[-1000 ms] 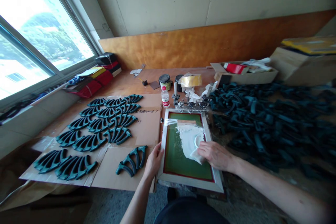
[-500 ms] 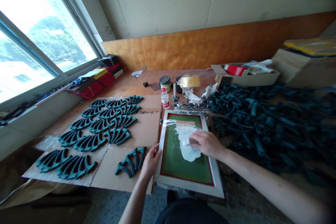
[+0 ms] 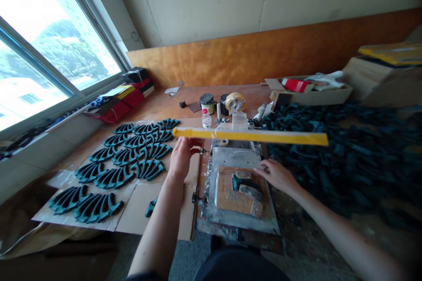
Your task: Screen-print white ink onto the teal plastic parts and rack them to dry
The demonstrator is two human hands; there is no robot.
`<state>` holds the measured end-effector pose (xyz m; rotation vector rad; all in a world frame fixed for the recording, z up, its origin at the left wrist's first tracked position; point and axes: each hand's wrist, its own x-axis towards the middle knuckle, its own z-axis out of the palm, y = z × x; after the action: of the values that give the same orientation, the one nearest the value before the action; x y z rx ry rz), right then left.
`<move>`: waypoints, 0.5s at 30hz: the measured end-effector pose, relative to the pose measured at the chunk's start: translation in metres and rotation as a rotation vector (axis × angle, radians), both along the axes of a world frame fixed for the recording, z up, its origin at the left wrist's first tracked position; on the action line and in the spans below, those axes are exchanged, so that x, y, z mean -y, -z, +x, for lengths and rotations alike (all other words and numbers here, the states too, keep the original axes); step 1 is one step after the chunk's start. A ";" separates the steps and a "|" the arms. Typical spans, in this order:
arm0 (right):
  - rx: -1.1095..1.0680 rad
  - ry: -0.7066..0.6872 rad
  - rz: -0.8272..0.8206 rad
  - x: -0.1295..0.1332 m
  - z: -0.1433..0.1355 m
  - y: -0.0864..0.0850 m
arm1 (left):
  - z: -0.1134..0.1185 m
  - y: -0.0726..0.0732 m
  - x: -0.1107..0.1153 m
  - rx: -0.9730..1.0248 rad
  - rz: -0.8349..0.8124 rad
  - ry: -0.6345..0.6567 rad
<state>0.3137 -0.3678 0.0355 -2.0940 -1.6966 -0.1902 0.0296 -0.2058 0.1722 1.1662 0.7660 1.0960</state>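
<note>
The left hand [image 3: 181,156] pinches the yellow frame [image 3: 263,136]. The right hand [image 3: 277,174] has its grip open, near the green piece [image 3: 236,182].

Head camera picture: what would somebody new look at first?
Probably the long yellow strip, stretching across the middle just above the left hand. Then the big dark pile on the right, and the curvy green pieces in rows on the cardboard at left.
</note>
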 end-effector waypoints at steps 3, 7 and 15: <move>0.043 -0.079 -0.158 0.009 -0.034 0.035 | 0.014 -0.010 -0.008 0.070 0.006 0.014; -0.054 0.049 -0.210 0.009 -0.068 0.037 | 0.016 0.031 0.033 -0.043 -0.175 0.012; -0.152 -0.396 0.016 0.028 -0.132 -0.002 | 0.002 0.148 0.144 -0.131 -0.741 0.201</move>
<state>0.1817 -0.3956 0.0373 -1.6703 -1.9603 0.0746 0.0317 -0.3503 0.0245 0.6595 1.0168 0.4892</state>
